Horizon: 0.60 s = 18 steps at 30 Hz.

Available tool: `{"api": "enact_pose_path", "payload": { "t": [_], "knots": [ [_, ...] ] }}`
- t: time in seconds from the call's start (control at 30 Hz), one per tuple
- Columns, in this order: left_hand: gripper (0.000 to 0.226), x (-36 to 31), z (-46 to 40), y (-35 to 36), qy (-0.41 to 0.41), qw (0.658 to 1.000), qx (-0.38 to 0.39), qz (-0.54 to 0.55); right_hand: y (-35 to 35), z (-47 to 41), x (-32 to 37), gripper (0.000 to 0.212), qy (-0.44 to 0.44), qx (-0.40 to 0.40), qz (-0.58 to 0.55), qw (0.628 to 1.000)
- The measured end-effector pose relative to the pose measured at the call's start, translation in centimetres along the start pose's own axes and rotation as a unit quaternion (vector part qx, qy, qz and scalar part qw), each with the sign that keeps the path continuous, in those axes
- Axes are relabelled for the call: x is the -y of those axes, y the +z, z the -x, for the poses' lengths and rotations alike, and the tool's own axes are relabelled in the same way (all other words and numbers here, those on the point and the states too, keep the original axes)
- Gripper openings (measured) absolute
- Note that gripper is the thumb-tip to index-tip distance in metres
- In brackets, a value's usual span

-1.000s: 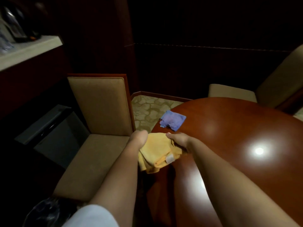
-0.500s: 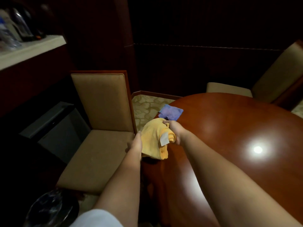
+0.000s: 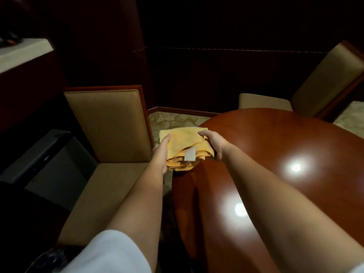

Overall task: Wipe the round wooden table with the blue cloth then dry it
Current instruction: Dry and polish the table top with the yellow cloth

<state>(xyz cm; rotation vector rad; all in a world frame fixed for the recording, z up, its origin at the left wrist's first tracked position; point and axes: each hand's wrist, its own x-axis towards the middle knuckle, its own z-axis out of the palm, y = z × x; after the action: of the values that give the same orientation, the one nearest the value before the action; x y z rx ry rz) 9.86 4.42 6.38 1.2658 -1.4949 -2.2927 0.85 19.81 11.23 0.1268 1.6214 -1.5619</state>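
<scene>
A yellow cloth (image 3: 182, 142) with a white label is spread and bunched between my two hands at the left edge of the round wooden table (image 3: 285, 154). My left hand (image 3: 160, 154) holds its left side, fingers along the fabric. My right hand (image 3: 212, 143) grips its right side, fingers curled on the cloth. The blue cloth is hidden behind the yellow cloth; only a thin blue sliver shows at its far corner (image 3: 196, 127).
A beige padded chair (image 3: 106, 125) stands left of the table, close to my left arm. A second chair (image 3: 323, 83) stands at the far right. A dark cabinet (image 3: 39, 164) and a counter (image 3: 23, 52) lie to the left. Patterned carpet (image 3: 171, 121) shows between.
The yellow cloth has been lifted forward and opened out wider between both hands, and it now covers the blue cloth that lay in plain view on the table edge.
</scene>
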Motion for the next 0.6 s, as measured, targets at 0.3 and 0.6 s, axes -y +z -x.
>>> {"api": "enact_pose_path", "payload": {
  "t": [0.3,0.6],
  "knots": [
    [0.077,-5.2,0.0,1.2,-0.027,0.990,0.052,-0.131,0.4,-0.9,1.4,0.039,-0.052,-0.077,-0.035,0.995],
    [0.036,-10.0,1.1,4.9,0.000,0.982,0.104,-0.160,-1.7,0.1,4.4,0.017,-0.135,-0.173,-0.047,0.974]
  ]
}}
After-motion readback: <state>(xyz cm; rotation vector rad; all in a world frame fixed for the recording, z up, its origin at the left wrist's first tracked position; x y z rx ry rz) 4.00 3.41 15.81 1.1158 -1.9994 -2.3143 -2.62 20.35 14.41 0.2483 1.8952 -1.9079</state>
